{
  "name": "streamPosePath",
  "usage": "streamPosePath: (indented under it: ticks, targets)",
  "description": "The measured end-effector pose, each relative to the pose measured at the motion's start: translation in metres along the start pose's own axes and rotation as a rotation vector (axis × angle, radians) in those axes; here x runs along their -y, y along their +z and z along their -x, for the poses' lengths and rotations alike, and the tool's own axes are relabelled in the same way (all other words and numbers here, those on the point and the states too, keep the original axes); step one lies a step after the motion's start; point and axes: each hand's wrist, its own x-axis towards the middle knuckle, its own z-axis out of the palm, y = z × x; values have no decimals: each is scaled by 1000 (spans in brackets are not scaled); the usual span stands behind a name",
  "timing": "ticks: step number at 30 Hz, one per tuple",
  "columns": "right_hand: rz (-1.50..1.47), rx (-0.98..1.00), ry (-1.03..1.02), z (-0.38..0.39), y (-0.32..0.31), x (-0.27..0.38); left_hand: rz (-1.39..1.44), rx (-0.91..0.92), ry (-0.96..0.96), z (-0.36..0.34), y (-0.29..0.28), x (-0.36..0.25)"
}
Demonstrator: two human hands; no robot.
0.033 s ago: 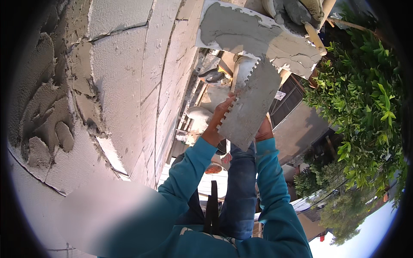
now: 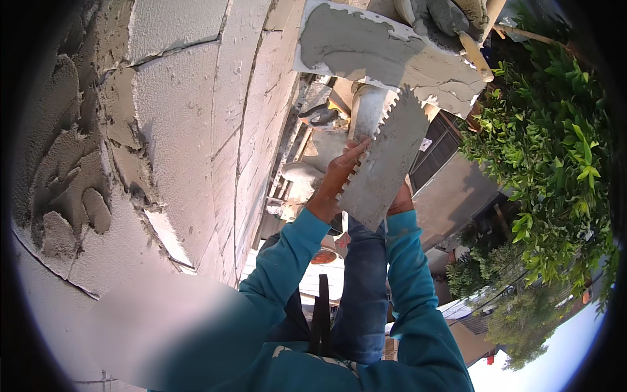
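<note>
A notched trowel [image 2: 385, 157], its flat blade coated with grey mortar and toothed along one side, is held in front of me at a slant. My left hand [image 2: 338, 179] is at the toothed edge, its fingers against the teeth and one stretched along the blade. Behind the opposite edge, my right hand [image 2: 401, 200] grips the trowel from underneath; the blade hides its fingers and the handle. Just past the blade's far end lies a white-edged slab [image 2: 385, 49] spread with grey mortar.
On my left rises a wall of pale blocks [image 2: 176, 98], with thick mortar [image 2: 65, 163] smeared on it. A bucket [image 2: 486, 16] at the top right holds a tool with a wooden handle [image 2: 475, 59]. A dark-handled saw [image 2: 320, 115] lies below. Leafy branches [image 2: 542, 144] are at right.
My left hand has shifted slightly up and right along the toothed edge. The trowel has moved a little to the right, and the view has shifted slightly.
</note>
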Motion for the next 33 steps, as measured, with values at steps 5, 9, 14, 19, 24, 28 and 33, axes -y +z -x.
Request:
streamPosePath:
  ticks: [5, 9, 14, 19, 24, 28, 33]
  targets:
    - [3, -114, -134, 18, 15, 19, -121, 151, -4, 3, 44, -29]
    - [-104, 9, -177, 22, -9, 29, 82, 180, -246, -14, 52, -39]
    - [-163, 43, -364, 4, -83, 46, -283, -5, -42, -84, -20, -57]
    - [-98, -204, -388, 34, -174, 44, -785, -688, 681, -181, -133, -117]
    - [71, -517, -438, 105, -211, -3, -568, -186, 415, -233, -182, -143]
    - [38, -625, -544, 170, -227, -41, -688, -47, 646, -230, -189, -141]
    - [182, -856, -434, 157, -203, -21, -535, -117, 429, -228, -198, -143]
